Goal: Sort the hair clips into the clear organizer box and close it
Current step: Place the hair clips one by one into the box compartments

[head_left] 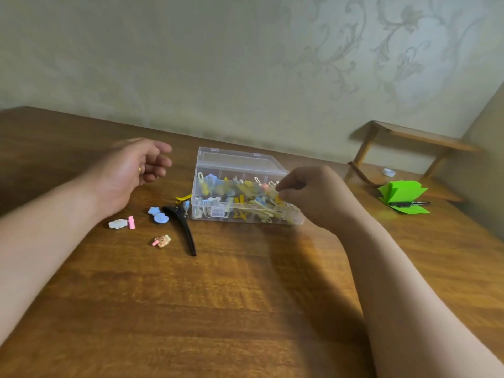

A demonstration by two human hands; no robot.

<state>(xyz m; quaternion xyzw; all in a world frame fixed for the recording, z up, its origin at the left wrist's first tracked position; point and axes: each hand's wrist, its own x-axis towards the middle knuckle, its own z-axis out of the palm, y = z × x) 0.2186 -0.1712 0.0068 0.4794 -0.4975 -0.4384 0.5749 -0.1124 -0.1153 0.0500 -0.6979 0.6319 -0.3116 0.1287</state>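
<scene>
At mid-counter (245,282) stands the clear organizer box (246,214), its lid (237,159) tilted back and open, compartments well stocked with mixed clips. The right hand (313,196) is over the box's right end, fingertips bunched above the contents; blur prevents confirming whether a clip is pinched. The left hand (136,170) hovers left of the box, fingers loosely curled, holding nothing. Outstanding on the counter, near left of the box: long black clip (182,230), blue clip (158,215), white-and-pink clip (121,223), small bear clip (162,241), and a yellow clip (182,198) against the box's left wall. Risks noted — clips heaped above the dividers could foul the lid at closing; the black clip looks too long for one compartment; a push from the right hand could skid the unbraced box.
</scene>
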